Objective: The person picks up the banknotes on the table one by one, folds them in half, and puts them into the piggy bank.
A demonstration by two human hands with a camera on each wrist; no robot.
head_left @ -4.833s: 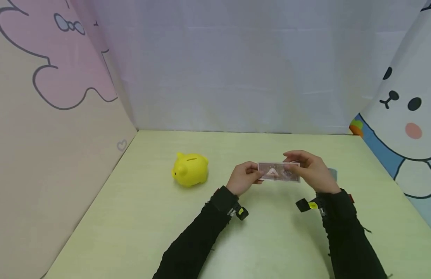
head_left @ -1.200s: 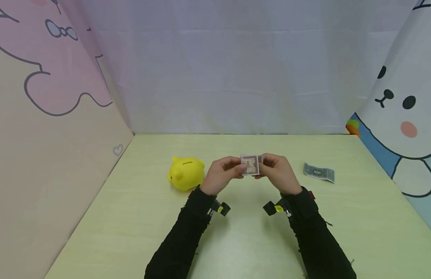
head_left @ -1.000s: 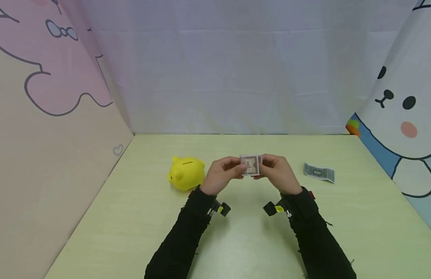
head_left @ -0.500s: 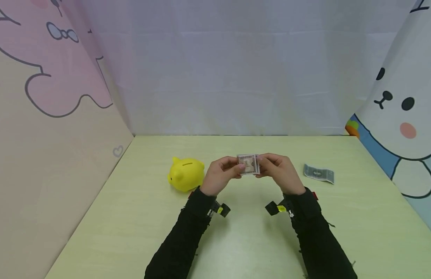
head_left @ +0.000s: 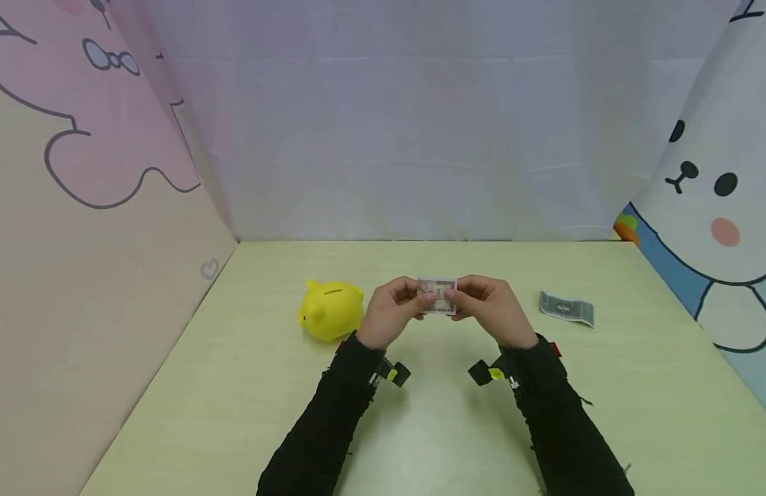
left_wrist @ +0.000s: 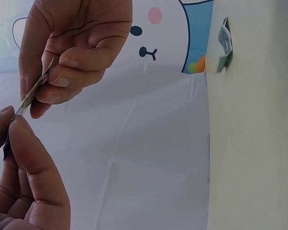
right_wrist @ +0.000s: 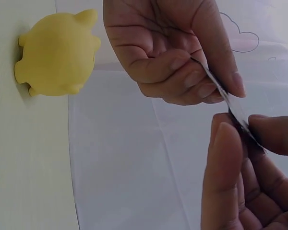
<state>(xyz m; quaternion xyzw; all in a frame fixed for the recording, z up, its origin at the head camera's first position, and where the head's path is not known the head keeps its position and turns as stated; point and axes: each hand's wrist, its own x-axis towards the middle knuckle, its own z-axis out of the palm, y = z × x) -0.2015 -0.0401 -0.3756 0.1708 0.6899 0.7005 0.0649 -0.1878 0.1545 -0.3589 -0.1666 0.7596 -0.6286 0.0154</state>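
Both hands meet above the table (head_left: 234, 386), each pinching one end of a small folded banknote (head_left: 437, 296) held up between them. The left hand (head_left: 392, 313) grips it between thumb and curled fingers; the right hand (head_left: 491, 310) does the same from the other side. A yellow piggy bank (head_left: 330, 308) stands just left of the left hand. A grey-green banknote (head_left: 566, 308) lies flat on the table, right of the right hand.

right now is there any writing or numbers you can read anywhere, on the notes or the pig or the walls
No text can be read in any view.
Folded banknote pinched by both hands: print too small and blurred.
Green banknote on the table: print blurred.
Yellow piggy bank: no visible markings.
Backdrop walls: cartoon drawings only, no words.
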